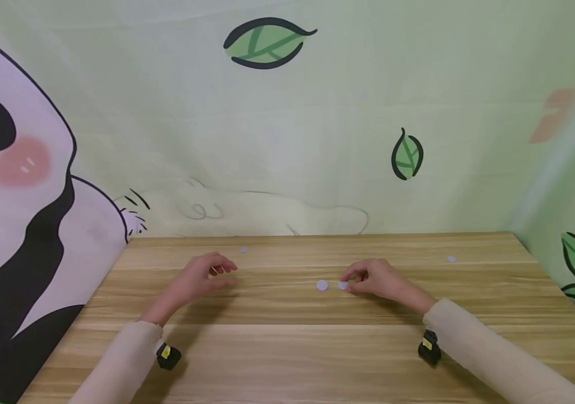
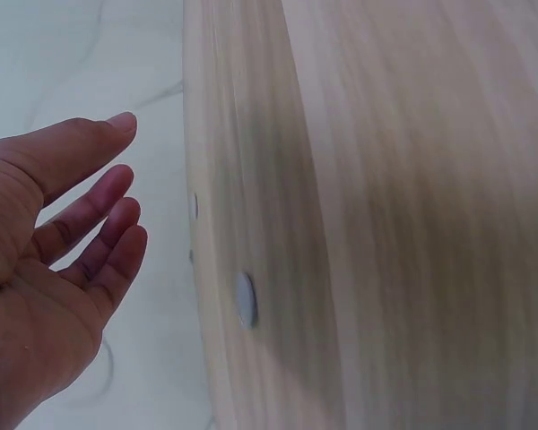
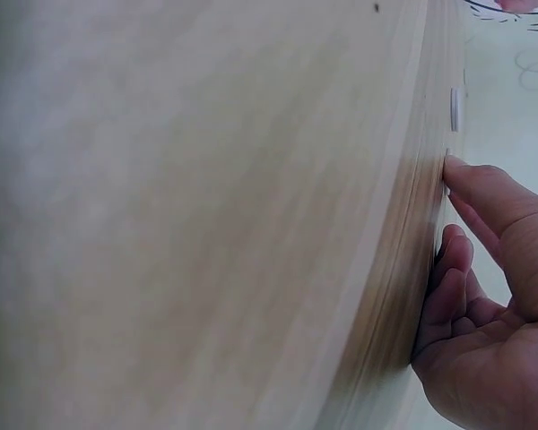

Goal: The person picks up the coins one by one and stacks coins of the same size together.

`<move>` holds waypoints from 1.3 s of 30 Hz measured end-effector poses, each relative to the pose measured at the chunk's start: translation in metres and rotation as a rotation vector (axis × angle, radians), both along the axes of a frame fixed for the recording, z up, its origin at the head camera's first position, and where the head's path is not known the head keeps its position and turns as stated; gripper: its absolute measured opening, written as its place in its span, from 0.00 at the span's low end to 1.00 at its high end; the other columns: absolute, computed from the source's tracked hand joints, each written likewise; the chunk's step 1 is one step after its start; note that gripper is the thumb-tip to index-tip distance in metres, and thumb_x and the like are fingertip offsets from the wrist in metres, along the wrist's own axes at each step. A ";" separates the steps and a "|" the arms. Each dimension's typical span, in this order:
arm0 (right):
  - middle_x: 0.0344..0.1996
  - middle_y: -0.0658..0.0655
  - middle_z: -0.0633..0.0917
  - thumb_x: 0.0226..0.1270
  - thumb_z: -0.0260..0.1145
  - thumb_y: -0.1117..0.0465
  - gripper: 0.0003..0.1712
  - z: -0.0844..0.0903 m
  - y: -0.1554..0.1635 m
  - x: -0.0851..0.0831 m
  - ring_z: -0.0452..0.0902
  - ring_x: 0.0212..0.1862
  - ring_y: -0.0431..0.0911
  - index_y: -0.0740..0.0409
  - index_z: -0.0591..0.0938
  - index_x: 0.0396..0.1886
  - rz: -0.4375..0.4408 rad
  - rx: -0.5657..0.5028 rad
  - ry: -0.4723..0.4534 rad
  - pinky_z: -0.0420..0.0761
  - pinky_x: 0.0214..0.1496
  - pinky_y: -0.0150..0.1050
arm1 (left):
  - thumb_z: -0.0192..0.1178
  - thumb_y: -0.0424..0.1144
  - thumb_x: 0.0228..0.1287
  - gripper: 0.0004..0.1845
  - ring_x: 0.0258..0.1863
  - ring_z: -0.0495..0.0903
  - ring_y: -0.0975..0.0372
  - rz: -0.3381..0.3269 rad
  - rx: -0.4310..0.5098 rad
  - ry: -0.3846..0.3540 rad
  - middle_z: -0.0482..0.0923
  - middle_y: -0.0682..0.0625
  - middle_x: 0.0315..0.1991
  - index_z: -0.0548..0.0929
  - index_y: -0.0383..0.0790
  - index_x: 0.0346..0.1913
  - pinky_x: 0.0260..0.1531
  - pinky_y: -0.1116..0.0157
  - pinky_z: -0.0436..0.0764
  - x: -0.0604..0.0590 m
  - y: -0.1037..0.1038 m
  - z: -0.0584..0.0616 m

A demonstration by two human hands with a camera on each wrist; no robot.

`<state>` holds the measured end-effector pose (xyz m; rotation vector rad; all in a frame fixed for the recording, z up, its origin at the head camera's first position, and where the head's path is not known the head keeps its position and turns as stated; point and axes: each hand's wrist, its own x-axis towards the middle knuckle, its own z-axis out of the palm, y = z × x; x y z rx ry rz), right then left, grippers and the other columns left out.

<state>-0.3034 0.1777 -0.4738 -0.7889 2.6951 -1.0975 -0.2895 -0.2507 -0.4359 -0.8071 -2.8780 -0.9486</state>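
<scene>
On the wooden table (image 1: 287, 348), four small pale discs lie scattered. The right hand (image 1: 378, 280) rests on the tabletop with its fingertips on one disc (image 1: 343, 285); the thumb and forefinger press down on it or begin to pinch it, and the right wrist view shows the thumb tip against the wood with the other fingers curled under. I cannot tell whether the disc is actually gripped or only touched.

A second disc (image 1: 322, 285) lies just beside the first, at nine o'clock from the right fingertips and nearly touching it. Being round, the discs have no long axis to line up with. The right hand is plainly the nearer one to this pair.

The left hand (image 1: 196, 280) hovers well apart at nine o'clock, fingers loosely spread and holding nothing. Its closest disc (image 1: 243, 249) lies at about one o'clock from it, near the table's far edge. A fourth disc (image 1: 451, 258) lies at two o'clock from the right hand.
</scene>
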 end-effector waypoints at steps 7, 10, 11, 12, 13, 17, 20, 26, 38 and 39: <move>0.26 0.48 0.80 0.65 0.74 0.60 0.07 0.001 -0.001 0.001 0.69 0.28 0.39 0.54 0.90 0.42 0.001 0.009 -0.001 0.69 0.30 0.31 | 0.70 0.31 0.63 0.13 0.45 0.80 0.50 0.069 -0.007 -0.039 0.84 0.42 0.46 0.85 0.32 0.50 0.48 0.51 0.81 0.002 -0.018 -0.006; 0.26 0.48 0.80 0.65 0.74 0.60 0.07 0.001 -0.001 0.000 0.68 0.28 0.39 0.54 0.90 0.42 0.003 0.008 -0.003 0.69 0.30 0.31 | 0.70 0.31 0.63 0.13 0.45 0.81 0.50 0.080 -0.009 -0.037 0.84 0.42 0.46 0.85 0.32 0.50 0.48 0.51 0.81 0.004 -0.024 -0.007; 0.26 0.47 0.80 0.65 0.74 0.61 0.07 0.001 -0.001 0.000 0.68 0.28 0.40 0.55 0.90 0.42 0.001 0.009 -0.005 0.69 0.30 0.31 | 0.70 0.31 0.63 0.13 0.45 0.81 0.50 0.079 -0.010 -0.034 0.84 0.42 0.46 0.85 0.32 0.50 0.48 0.51 0.81 0.004 -0.026 -0.006; 0.26 0.47 0.80 0.65 0.74 0.61 0.07 0.001 -0.001 0.000 0.68 0.28 0.40 0.54 0.90 0.42 0.000 0.011 -0.005 0.69 0.30 0.32 | 0.70 0.31 0.63 0.13 0.45 0.81 0.50 0.077 -0.010 -0.033 0.84 0.42 0.46 0.85 0.32 0.50 0.48 0.51 0.81 0.005 -0.028 -0.006; 0.27 0.47 0.80 0.65 0.74 0.61 0.07 0.002 -0.001 0.000 0.68 0.28 0.40 0.54 0.90 0.43 0.001 0.014 -0.003 0.69 0.30 0.32 | 0.70 0.30 0.63 0.13 0.45 0.81 0.50 0.077 -0.008 -0.032 0.84 0.42 0.46 0.85 0.32 0.50 0.48 0.52 0.81 0.005 -0.030 -0.006; 0.27 0.47 0.80 0.66 0.73 0.61 0.07 0.003 -0.002 0.000 0.69 0.29 0.41 0.54 0.90 0.43 -0.001 0.021 -0.007 0.70 0.31 0.32 | 0.70 0.29 0.62 0.13 0.44 0.80 0.51 0.082 -0.008 -0.044 0.84 0.42 0.45 0.85 0.32 0.49 0.47 0.52 0.81 0.009 -0.038 -0.005; 0.27 0.47 0.80 0.66 0.73 0.60 0.08 0.004 -0.002 0.000 0.69 0.29 0.41 0.54 0.90 0.43 0.006 0.014 -0.009 0.70 0.31 0.32 | 0.71 0.29 0.61 0.13 0.44 0.81 0.52 0.084 -0.006 -0.037 0.84 0.42 0.44 0.86 0.32 0.48 0.47 0.53 0.82 0.011 -0.043 -0.007; 0.27 0.48 0.80 0.66 0.74 0.60 0.08 0.003 -0.001 0.000 0.69 0.29 0.40 0.55 0.90 0.43 -0.006 0.003 -0.010 0.70 0.31 0.32 | 0.71 0.32 0.61 0.13 0.45 0.82 0.52 0.101 0.002 -0.021 0.85 0.43 0.44 0.86 0.32 0.48 0.49 0.51 0.81 0.014 -0.051 -0.013; 0.28 0.48 0.81 0.66 0.74 0.59 0.09 0.003 -0.001 0.003 0.69 0.30 0.40 0.55 0.90 0.44 -0.001 0.000 -0.010 0.71 0.32 0.32 | 0.72 0.39 0.63 0.14 0.45 0.81 0.54 0.192 0.004 -0.130 0.84 0.46 0.43 0.84 0.35 0.46 0.50 0.51 0.80 0.016 -0.066 -0.021; 0.28 0.49 0.81 0.66 0.74 0.59 0.09 0.003 -0.001 0.003 0.69 0.30 0.40 0.56 0.90 0.44 0.000 -0.001 -0.010 0.71 0.32 0.32 | 0.72 0.38 0.63 0.13 0.45 0.81 0.55 0.186 0.006 -0.134 0.84 0.47 0.42 0.84 0.35 0.46 0.49 0.52 0.80 0.016 -0.068 -0.022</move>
